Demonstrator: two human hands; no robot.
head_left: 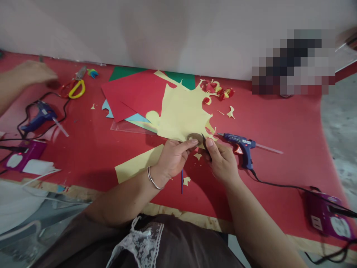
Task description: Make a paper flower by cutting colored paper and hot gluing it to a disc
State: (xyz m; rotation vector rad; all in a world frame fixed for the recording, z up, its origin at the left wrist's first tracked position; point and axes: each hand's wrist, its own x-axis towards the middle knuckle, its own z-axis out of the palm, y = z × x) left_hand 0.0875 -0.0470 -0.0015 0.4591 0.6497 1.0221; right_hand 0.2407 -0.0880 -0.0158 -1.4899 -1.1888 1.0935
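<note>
My left hand (177, 158), a bracelet on its wrist, pinches the lower edge of a yellow paper sheet (181, 111) between thumb and fingers. Under that thumb lies a round brownish disc (195, 137), pressed against the sheet. The sheet's right and upper edges are ragged with curved cut-outs. My right hand (221, 160) is closed around dark scissors (204, 140), their pointed blade up beside the disc; the handles are hidden in the fingers. Small yellow scraps (198, 156) lie below the hands.
A blue glue gun (240, 143) lies right of my hand, its cord running to a purple power box (329, 216). Another glue gun (41, 115) and yellow-red scissors (76, 87) lie left, near another person's blurred hand (35, 72). Red paper (134, 93) and paper flowers (212, 87) are behind.
</note>
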